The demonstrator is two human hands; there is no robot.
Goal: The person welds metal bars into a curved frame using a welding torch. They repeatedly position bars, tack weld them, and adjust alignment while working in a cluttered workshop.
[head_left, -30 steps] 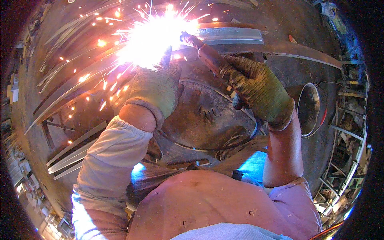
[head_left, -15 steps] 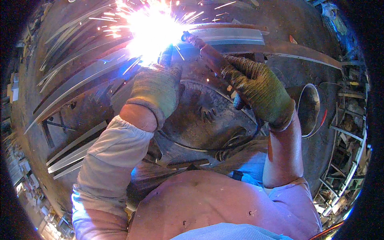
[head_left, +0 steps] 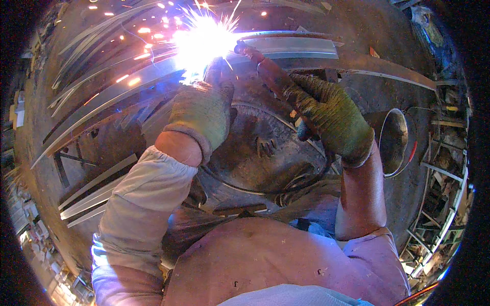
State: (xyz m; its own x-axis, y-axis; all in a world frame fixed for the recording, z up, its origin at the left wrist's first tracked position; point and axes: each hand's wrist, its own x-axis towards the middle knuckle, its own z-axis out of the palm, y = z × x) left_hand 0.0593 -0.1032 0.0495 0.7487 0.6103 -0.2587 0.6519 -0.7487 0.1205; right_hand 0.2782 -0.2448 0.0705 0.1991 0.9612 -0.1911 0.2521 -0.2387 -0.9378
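The reddish-brown tubular welding torch (head_left: pixel 273 75) has shifted slightly right, its tip beside white glare (head_left: pixel 204 43), clamped in the fingers of the yellow-green-gloved right hand (head_left: pixel 334 115); the similarly gloved left hand (head_left: pixel 201 109)'s grip I cannot tell; letter-like marks (head_left: pixel 320 272) dot the pinkish garment (head_left: pixel 245 252)

A person (head_left: pixel 291 247) wears ribbed yellowish-green gloves (head_left: pixel 344 117), a pale left oversleeve (head_left: pixel 138 204) with gathered cuff (head_left: pixel 173 163), and a pinkish short-sleeved shirt (head_left: pixel 224 260) dotted with small dark marks (head_left: pixel 320 272).

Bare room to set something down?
Upper-right floor, beyond the long bar; a narrower patch between cylinder and rack. Crowded: left side, metal strips; below left hand and right hand, a looped cable. Glare hides what lies left of the torch.
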